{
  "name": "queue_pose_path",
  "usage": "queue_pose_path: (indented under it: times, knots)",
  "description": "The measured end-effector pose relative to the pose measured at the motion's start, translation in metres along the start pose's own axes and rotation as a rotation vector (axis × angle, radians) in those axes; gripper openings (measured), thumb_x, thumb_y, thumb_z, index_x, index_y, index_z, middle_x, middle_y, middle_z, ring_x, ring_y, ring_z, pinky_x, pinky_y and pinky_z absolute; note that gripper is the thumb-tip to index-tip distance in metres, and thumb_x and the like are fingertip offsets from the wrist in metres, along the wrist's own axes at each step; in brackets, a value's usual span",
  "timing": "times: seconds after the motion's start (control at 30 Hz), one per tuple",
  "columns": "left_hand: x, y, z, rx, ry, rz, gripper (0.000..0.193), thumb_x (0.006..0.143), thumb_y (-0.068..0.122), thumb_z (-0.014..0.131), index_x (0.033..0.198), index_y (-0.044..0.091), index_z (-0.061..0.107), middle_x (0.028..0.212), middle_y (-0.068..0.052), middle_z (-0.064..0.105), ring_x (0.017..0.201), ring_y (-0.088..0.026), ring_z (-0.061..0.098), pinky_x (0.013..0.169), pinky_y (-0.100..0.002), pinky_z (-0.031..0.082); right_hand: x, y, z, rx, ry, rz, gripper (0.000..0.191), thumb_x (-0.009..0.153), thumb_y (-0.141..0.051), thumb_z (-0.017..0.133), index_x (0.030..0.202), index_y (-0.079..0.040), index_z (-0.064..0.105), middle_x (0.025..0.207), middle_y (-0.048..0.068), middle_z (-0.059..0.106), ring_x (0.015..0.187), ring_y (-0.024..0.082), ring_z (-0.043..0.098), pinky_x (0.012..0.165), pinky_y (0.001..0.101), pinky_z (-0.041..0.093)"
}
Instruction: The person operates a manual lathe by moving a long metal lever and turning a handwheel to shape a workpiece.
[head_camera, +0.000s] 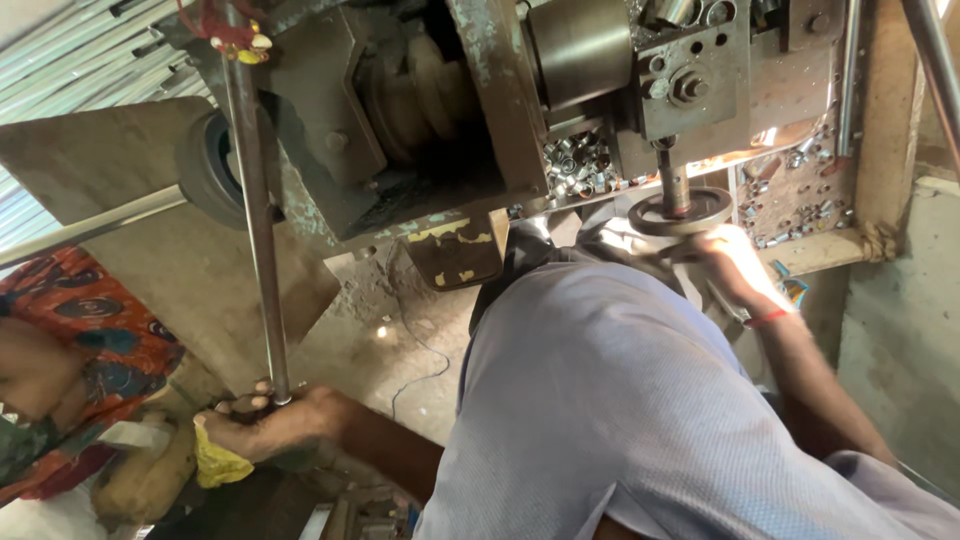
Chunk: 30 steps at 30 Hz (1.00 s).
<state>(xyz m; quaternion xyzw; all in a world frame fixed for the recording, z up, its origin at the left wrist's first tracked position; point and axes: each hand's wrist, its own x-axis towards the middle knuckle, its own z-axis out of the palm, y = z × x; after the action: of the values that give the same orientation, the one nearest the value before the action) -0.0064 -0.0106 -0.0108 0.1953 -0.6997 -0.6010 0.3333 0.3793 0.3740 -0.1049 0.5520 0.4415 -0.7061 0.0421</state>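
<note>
Head view | left hand (268, 418) grips lever rod (256, 210) | right hand (735, 262) on handwheel (682, 212)

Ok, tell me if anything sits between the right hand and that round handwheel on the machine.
Nothing visible does. The right hand is already on the rim of the handwheel, below the machine's vertical spindle. The left hand grips the lower end of the long metal rod on the other side.
</note>
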Motion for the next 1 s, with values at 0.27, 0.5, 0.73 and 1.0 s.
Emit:
queue_pose_path:
  times: [0.27,0.5,0.73,1.0]
  knots:
    - [-0.003,0.003,-0.001,-0.027,0.001,-0.003,0.028,0.092,0.034,0.068,0.097,0.006,0.071,0.089,0.001,0.06,0.075,-0.007,0.055,0.059,-0.022,0.042,0.002,0.021,0.014,-0.41,-0.065,-0.01,0.038,0.092,-0.031,0.063,0.11,0.001,0.073,0.1,0.013,0.073,0.096,0.027,0.064,0.085,0.0364,0.049]
    - [0.002,-0.004,-0.006,0.242,-0.089,0.235,0.04,0.102,0.044,0.055,0.092,0.008,0.069,0.083,0.003,0.054,0.07,-0.006,0.047,0.06,-0.021,0.043,0.016,0.021,0.033,-0.504,-0.099,0.02,0.042,0.106,-0.036,0.059,0.108,0.005,0.069,0.101,0.019,0.069,0.092,0.028,0.064,0.085,0.0397,0.051]
    - [-0.01,0.017,0.008,-0.074,-0.068,-0.097,0.027,0.093,0.034,0.07,0.088,0.01,0.061,0.079,0.004,0.048,0.065,-0.007,0.042,0.055,-0.023,0.034,0.008,0.006,-0.02,-0.356,0.027,-0.025,0.031,0.097,-0.022,0.06,0.107,0.004,0.075,0.094,0.015,0.075,0.086,0.025,0.072,0.082,0.0399,0.057]
    - [-0.01,0.005,-0.027,-0.076,-0.182,-0.046,0.027,0.1,0.031,0.064,0.095,0.004,0.061,0.085,0.0,0.049,0.075,-0.01,0.047,0.062,-0.024,0.035,0.009,0.015,-0.024,-0.963,-0.096,-0.283,0.039,0.098,-0.026,0.052,0.129,-0.007,0.066,0.126,0.013,0.069,0.114,0.027,0.064,0.093,0.0411,0.051]
